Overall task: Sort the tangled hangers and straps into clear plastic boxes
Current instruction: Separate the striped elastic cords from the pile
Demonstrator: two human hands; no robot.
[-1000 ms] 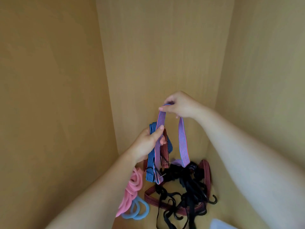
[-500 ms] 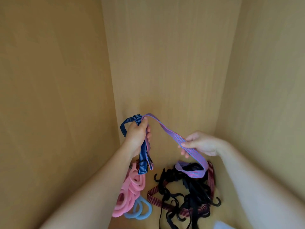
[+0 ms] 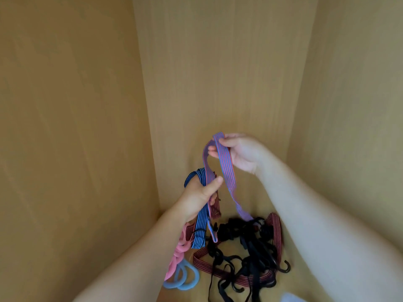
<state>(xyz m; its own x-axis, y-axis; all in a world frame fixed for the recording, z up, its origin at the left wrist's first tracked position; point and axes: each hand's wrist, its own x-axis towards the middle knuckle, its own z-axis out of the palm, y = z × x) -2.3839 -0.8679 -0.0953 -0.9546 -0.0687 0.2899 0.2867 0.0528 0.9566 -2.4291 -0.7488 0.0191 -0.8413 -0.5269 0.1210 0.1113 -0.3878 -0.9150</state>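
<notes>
The purple strap (image 3: 227, 168) is being raised again, pinched by the right hand (image 3: 242, 155); the blue strap (image 3: 200, 227) is being gripped by the left hand (image 3: 196, 195), probably being untangled.

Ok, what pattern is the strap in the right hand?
The strap is purple-blue with thin red lengthwise stripes, clearest in the head view.

Wood-grain cabinet walls (image 3: 65, 127) L, back, R; matching floor (image 3: 187, 296) (tan).

Woven, finely ribbed cloth straps (image 3: 226, 162) against matt, smooth wood-grain panels (image 3: 218, 73); black hooks (image 3: 285, 268) show a glossy plastic sheen, while pink hangers (image 3: 181, 251) and blue hangers (image 3: 185, 280) look smooth and matt.
</notes>
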